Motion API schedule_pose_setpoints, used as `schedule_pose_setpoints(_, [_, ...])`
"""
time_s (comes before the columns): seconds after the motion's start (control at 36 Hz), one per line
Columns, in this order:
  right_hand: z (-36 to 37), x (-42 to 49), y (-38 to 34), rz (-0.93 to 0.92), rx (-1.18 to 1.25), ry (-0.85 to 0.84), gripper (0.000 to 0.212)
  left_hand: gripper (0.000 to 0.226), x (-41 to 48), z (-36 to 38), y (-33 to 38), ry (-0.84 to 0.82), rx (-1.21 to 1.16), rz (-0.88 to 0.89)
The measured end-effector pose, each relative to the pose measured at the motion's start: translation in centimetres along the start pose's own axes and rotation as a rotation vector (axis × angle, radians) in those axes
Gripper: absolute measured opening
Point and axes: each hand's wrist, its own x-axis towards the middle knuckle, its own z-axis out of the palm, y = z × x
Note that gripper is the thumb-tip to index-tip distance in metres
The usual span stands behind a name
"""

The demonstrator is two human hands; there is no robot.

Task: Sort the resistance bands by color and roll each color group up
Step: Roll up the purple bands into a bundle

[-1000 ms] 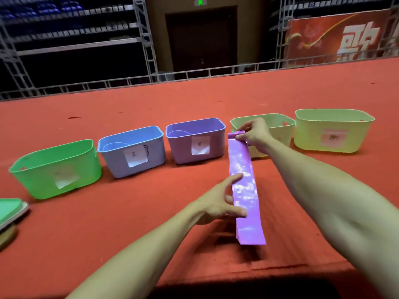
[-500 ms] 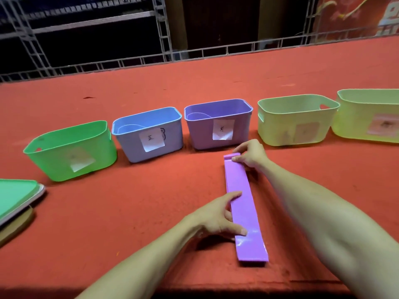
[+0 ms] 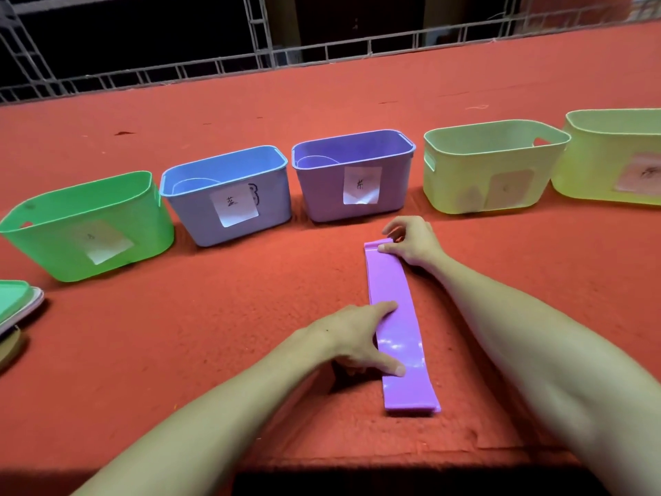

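A stack of purple resistance bands point(image 3: 397, 316) lies flat and lengthwise on the red table, its near end close to the front edge. My right hand point(image 3: 411, 241) pinches the far end, where the band is folded up into a small first turn. My left hand point(image 3: 361, 338) lies at the band's left edge near the middle, with forefinger and thumb pressing on it. The purple bin point(image 3: 354, 173) stands just beyond the band's far end.
A row of labelled bins stands across the table: green point(image 3: 86, 227), blue point(image 3: 229, 195), purple, pale green point(image 3: 490, 166) and yellow-green point(image 3: 611, 159). A green lid point(image 3: 14, 302) lies at the left edge. A metal truss rail point(image 3: 322, 51) runs behind the table.
The band, held up off the table a second ago, now lies flat. My right hand has come down with its far end and started folding it. My left hand stays on the middle.
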Motion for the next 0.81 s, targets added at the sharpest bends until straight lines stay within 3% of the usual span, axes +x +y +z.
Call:
schedule_pose_setpoints(0.11, [0.3, -0.2, 0.5, -0.026, 0.008, 0.018, 0.034, 0.103, 0.1, -0.2, -0.6, 0.038, 0.038, 0.044])
schedule_pose_setpoints(0.17, [0.4, -0.2, 0.7, -0.033, -0.003, 0.022, 0.038, 0.095, 0.4, -0.5, -0.9, 0.040, -0.056, 0.076])
schedule_pose_setpoints(0.28, [0.9, -0.1, 1.4, -0.030, -0.035, 0.028, 0.038, 0.054, 2.6, -1.5, -2.5, 0.187, -0.291, 0.079])
schedule_pose_setpoints(0.42, [1.0, 0.0, 1.9, -0.046, -0.018, 0.035, 0.032, 0.021, 6.5, -3.2, -4.4, 0.461, -0.323, 0.001])
schedule_pose_setpoints(0.53, [1.0, 0.1, 2.2, -0.038, 0.004, 0.044, 0.031, 0.027, 9.7, -4.2, -5.5, 0.613, -0.279, -0.071])
schedule_pose_setpoints(0.69, [1.1, 0.5, 2.6, -0.047, 0.033, 0.049, 0.027, 0.055, 14.5, -3.7, -6.8, 0.543, -0.092, -0.121])
schedule_pose_setpoints(0.81, [1.1, 0.6, 2.6, -0.049, 0.054, 0.053, 0.026, 0.039, 15.4, -3.2, -7.5, 0.613, -0.099, -0.089])
